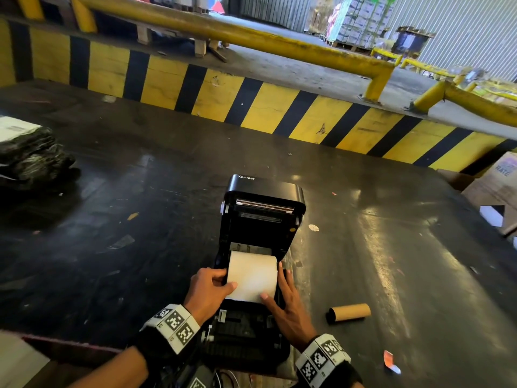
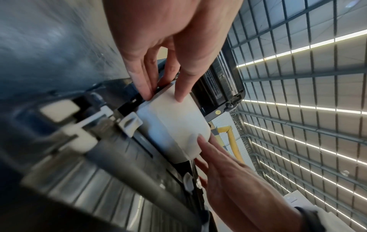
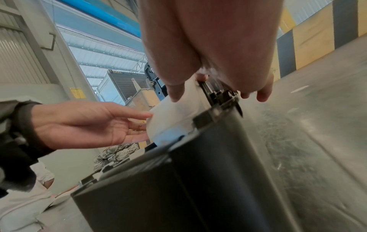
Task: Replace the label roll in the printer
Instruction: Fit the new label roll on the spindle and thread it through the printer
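Note:
A black Xprinter label printer (image 1: 263,219) stands on the dark table with its lid raised. A white label roll (image 1: 253,275) sits in its open bay. My left hand (image 1: 226,280) grips the roll's left end, thumb on top and fingers curled at the side. My right hand (image 1: 279,287) lies along the right end with straight fingers, its thumb touching the paper's front edge. In the left wrist view the left hand (image 2: 164,94) holds the roll (image 2: 172,125). In the right wrist view the right hand (image 3: 188,87) touches the roll (image 3: 170,119). An empty cardboard core (image 1: 348,313) lies to the right.
A black-wrapped bundle (image 1: 30,155) lies at the far left. A yellow-and-black striped kerb (image 1: 251,107) borders the table's far side, with a yellow rail (image 1: 279,43) behind it. Cardboard boxes (image 1: 498,186) stand at the right edge. A red and white paper scrap (image 1: 390,361) lies front right.

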{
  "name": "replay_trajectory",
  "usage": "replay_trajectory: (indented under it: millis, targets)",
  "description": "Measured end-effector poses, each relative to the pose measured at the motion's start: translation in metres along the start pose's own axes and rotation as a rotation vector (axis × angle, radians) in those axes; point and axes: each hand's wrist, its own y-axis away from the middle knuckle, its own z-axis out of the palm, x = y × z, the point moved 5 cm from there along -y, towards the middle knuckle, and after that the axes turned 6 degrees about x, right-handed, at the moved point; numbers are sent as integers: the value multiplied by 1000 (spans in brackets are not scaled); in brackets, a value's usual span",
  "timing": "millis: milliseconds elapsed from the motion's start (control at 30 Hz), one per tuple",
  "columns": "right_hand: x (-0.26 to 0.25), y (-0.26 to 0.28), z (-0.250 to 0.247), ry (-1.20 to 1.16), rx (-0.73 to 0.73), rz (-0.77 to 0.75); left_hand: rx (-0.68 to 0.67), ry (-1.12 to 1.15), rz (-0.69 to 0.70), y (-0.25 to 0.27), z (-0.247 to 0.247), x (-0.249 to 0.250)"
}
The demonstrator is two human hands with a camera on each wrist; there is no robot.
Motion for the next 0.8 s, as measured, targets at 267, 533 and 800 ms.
replay_trajectory:
  millis: [267,533,800]
  targets:
    - [6,2,-2,14,-61,46,-60,-95,19,-9,-4,1]
    - [17,-4,-10,-237,241,179,10,-207,99,-16,-8,3]
    - [24,-3,-6,-71,291,201,-25,-289,73,-9,-8,-2]
